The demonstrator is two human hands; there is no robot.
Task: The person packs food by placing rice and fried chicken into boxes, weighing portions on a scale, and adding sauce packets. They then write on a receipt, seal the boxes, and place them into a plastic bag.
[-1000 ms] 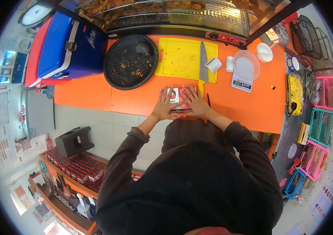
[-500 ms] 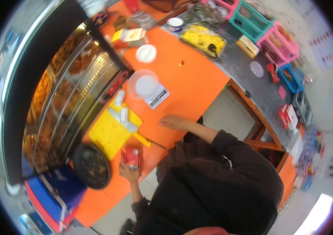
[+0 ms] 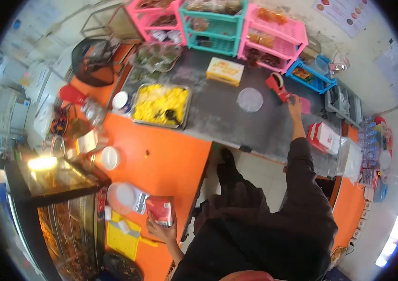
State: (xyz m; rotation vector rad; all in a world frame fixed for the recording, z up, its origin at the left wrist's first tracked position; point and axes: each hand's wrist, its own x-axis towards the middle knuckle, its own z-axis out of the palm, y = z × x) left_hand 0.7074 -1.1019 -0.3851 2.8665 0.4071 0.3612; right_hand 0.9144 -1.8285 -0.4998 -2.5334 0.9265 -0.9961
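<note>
My left hand (image 3: 164,229) is closed around a red box (image 3: 160,210), holding it by its lower side over the orange table. Beside that box lies a white digital scale (image 3: 140,201) with a round clear bowl (image 3: 121,198) on it. Over the dark counter, my right hand (image 3: 295,107) is stretched out to the front end of a red tape dispenser (image 3: 276,86). Its fingers look drawn together there; what is between them is too small to make out. A flat pink piece (image 3: 305,106) lies just right of these fingers.
A tray of yellow food (image 3: 161,105) with a black utensil stands on the counter, near a round clear lid (image 3: 250,100) and a yellow-white box (image 3: 225,71). Tiered racks (image 3: 213,28) line the wall. A yellow cutting board (image 3: 121,239) lies by the glass display case (image 3: 68,229).
The view has turned toward the counter. My right hand has gone from above the orange table to the tape dispenser. My left hand has raised the red box.
</note>
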